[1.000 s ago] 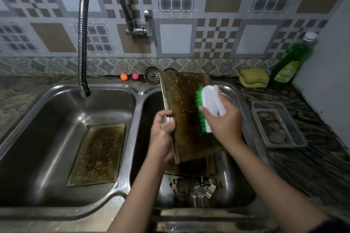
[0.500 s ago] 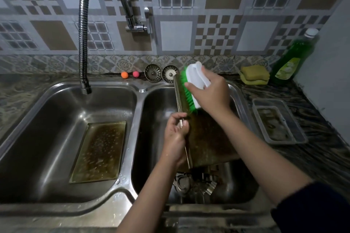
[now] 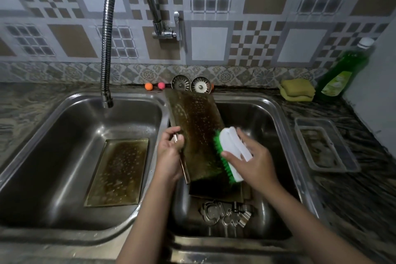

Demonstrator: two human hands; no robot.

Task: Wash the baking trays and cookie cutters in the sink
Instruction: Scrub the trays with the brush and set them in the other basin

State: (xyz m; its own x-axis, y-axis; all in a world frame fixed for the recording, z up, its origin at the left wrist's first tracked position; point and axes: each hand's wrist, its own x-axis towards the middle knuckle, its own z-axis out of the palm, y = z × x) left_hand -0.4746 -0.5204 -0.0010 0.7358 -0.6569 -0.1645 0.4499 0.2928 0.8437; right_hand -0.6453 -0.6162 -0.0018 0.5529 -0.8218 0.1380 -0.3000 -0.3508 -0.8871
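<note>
While tilted over the right basin point(image 3: 276, 113), held tray point(image 3: 194, 133) leaning with its top edge toward the back rim, lower end down over another dark tray point(image 3: 214, 194) lying in the same basin. Left hand point(image 3: 169, 156) curled round the held tray's left edge, thumb on the soiled face, fingers wrapped behind. Right hand point(image 3: 255, 161) gripping the brush point(image 3: 232, 152) by its white back, fingers spread over the top and thumb at the near side; green bristles pressed against the tray's lower right part. Brown film and pale specks over the tray's whole face. Cutters point(image 3: 227, 213) lying on the basin floor just in front of the lower tray, metal outlines bunched together, shapes hard to make out. Third tray point(image 3: 119, 171) flat on the floor of the left basin point(image 3: 42, 135), equally brown and spotted, well apart from both hands. Tap point(image 3: 107, 49) hanging over the left basin's back, no water visible from it. Two strainers point(image 3: 190, 84) propped at the back between the basins, orange ball point(image 3: 148, 86) and pink ball point(image 3: 161, 85) just beside them. On the counter point(image 3: 364, 188) to the right: clear tub point(image 3: 323, 146) near the sink rim, yellow sponge point(image 3: 296, 91) further back, green bottle point(image 3: 340, 70) next to it by the wall.
</note>
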